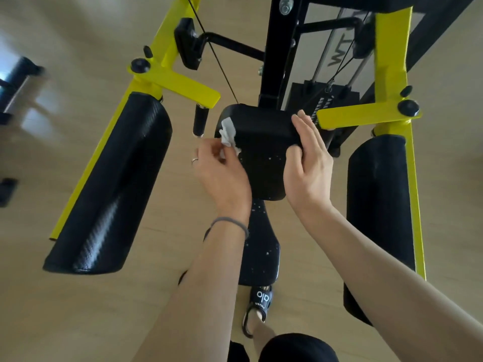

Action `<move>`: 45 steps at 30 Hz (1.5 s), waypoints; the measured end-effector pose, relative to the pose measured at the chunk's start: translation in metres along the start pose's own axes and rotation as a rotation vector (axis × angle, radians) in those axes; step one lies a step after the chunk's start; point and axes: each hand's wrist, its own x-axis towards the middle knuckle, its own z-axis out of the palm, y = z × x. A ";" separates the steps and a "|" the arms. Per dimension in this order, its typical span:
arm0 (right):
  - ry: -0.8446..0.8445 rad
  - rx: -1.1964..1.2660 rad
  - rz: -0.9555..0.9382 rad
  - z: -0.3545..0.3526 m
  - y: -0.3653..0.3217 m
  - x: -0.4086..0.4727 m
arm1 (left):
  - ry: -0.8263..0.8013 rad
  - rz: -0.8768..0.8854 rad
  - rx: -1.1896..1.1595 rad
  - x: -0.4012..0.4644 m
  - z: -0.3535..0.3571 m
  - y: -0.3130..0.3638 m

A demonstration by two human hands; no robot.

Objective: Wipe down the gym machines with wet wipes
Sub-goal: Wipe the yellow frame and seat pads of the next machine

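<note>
A yellow and black gym machine fills the view. Its black back pad stands at the centre, speckled with small white flecks. My left hand pinches a crumpled white wet wipe against the pad's upper left edge. On the pad's right edge, my right hand grips with the thumb in front and the fingers wrapped behind. The black seat pad lies below, between my forearms, also flecked.
Two long black arm pads hang on yellow arms, one at the left and one at the right. A black upright post, cables and the weight stack stand behind. My sandalled foot rests on the pale wood floor.
</note>
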 end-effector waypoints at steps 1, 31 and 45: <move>0.007 0.013 0.003 0.001 0.001 0.000 | -0.034 0.039 0.006 -0.008 0.004 0.005; -0.001 0.266 0.095 -0.011 0.012 0.010 | 0.070 0.020 -0.081 -0.010 0.012 0.003; -0.027 0.221 0.045 -0.011 0.018 0.009 | -0.070 -0.737 -0.462 -0.041 0.032 0.002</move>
